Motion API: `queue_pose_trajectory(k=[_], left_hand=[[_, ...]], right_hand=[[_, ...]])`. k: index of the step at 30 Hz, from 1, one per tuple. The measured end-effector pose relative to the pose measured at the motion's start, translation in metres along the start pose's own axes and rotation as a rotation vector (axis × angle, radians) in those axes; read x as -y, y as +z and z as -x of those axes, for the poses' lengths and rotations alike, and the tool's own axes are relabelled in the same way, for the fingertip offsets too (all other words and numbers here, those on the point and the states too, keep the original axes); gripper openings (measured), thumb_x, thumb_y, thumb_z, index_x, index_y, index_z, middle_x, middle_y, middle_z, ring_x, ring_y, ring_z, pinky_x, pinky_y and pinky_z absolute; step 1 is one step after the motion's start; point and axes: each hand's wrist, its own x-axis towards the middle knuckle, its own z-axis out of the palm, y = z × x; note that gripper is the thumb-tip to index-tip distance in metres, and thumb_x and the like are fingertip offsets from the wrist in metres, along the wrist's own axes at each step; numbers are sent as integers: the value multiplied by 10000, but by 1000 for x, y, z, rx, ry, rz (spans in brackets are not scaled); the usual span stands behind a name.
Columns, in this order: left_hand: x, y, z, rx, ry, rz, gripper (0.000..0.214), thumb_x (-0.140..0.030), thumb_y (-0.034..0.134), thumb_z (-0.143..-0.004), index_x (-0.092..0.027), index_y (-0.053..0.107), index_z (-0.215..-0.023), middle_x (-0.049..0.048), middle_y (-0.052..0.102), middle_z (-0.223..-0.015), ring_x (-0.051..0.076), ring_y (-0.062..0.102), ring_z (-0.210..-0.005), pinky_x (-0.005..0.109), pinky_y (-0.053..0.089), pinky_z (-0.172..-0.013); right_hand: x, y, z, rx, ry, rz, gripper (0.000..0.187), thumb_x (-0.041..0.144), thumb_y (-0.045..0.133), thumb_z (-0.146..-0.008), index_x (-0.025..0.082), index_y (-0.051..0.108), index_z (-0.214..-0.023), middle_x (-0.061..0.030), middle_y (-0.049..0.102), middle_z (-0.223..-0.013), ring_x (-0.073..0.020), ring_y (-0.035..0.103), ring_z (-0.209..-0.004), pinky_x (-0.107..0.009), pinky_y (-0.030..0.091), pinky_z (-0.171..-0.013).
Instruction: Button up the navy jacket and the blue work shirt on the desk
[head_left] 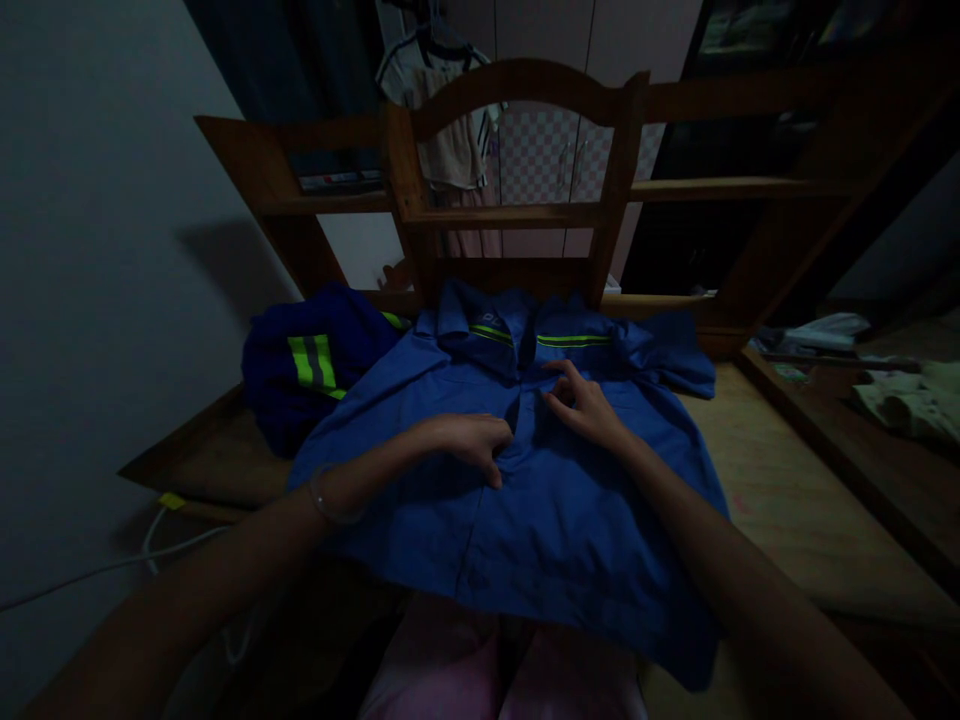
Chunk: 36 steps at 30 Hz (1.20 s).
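two hands rest on one blue shirt (540, 510), which lies spread flat, front up, on a wooden bed (787, 500) with its collar toward the headboard (517, 180). the left hand (469, 440) lies curled, fingers bent down, pressing the cloth just left of the placket. the right hand (581, 405) pinches the fabric at the placket below the collar. one embroidered mark on the collar is too dim to read. two yellow-green stripes cross the shirt's chest. one darker blue garment (315, 365) with a reflective band lies bunched beside the left sleeve.
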Motion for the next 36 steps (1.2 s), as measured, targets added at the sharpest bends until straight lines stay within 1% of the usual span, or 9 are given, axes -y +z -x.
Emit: queue_pose_trajectory(k=[7, 11, 15, 17, 20, 23, 27, 30, 36], left_hand=[[9, 9, 6, -129, -1, 196, 427, -495, 765, -567, -153, 512, -614, -48, 493, -573, 94, 437, -534, 215, 247, -474], [9, 21, 14, -251, 44, 318, 423, -505, 707, -650, -144, 493, -603, -50, 451, -562, 86, 404, -541, 214, 238, -481], [10, 31, 22, -341, 79, 333, 352, -455, 651, -732, -136, 518, -664, -49, 444, -592, 83, 396, -562, 208, 249, -500], [12, 33, 24, -352, 91, 343, 310, -422, 622, -763, -135, 525, -697, -46, 460, -612, 84, 411, -578, 200, 270, -513], [16, 35, 24, -299, 120, 386, 255, -383, 591, -786, -135, 535, -754, -31, 520, -672, 94, 478, -620, 190, 325, -542], [16, 36, 24, -288, 143, 368, 211, -341, 605, -768, -139, 549, -795, -16, 555, -725, 105, 521, -659, 193, 359, -573], [8, 40, 26, -380, 150, 253, 144, -275, 603, -758, -154, 529, -785, -15, 532, -757, 103, 493, -677, 207, 356, -611], [3, 45, 29, -447, 192, 161, 94, -235, 559, -797, -159, 506, -777, -12, 494, -777, 100, 463, -693, 212, 343, -634], [9, 50, 36, -437, 212, 169, 228, -367, 592, -816, -156, 536, -883, 11, 532, -855, 114, 496, -750, 213, 366, -677]], right_hand=[[-1, -1, 1, 3, -9, 25, 408, 269, 511, -872, 202, 403, -1259, 22, 598, -704, -135, 556, -567, -221, 400, -551], [0, -2, 1, 9, -17, 37, 399, 271, 512, -873, 201, 412, -1253, 19, 600, -705, -137, 555, -569, -222, 399, -556], [0, -2, 2, 13, -20, 41, 397, 267, 512, -872, 201, 415, -1250, 21, 597, -698, -137, 558, -574, -220, 397, -557], [0, -1, 2, 14, -18, 43, 395, 271, 511, -873, 198, 417, -1250, 18, 600, -706, -136, 561, -580, -220, 400, -563], [0, -1, 2, 12, -13, 49, 393, 269, 513, -869, 195, 425, -1246, 17, 604, -713, -134, 561, -580, -218, 402, -566], [0, -1, 2, 14, -13, 45, 397, 268, 516, -867, 197, 427, -1247, 18, 603, -712, -134, 563, -580, -216, 400, -562], [1, -2, 2, 23, -8, 36, 398, 261, 516, -867, 199, 426, -1249, 12, 608, -721, -136, 569, -588, -215, 405, -564], [1, -2, 2, 20, -2, 41, 407, 253, 520, -862, 196, 426, -1254, 6, 611, -726, -143, 572, -602, -217, 412, -571], [-2, 0, 1, 15, 1, 54, 417, 251, 532, -854, 196, 428, -1254, 6, 603, -723, -143, 568, -594, -217, 406, -561]])
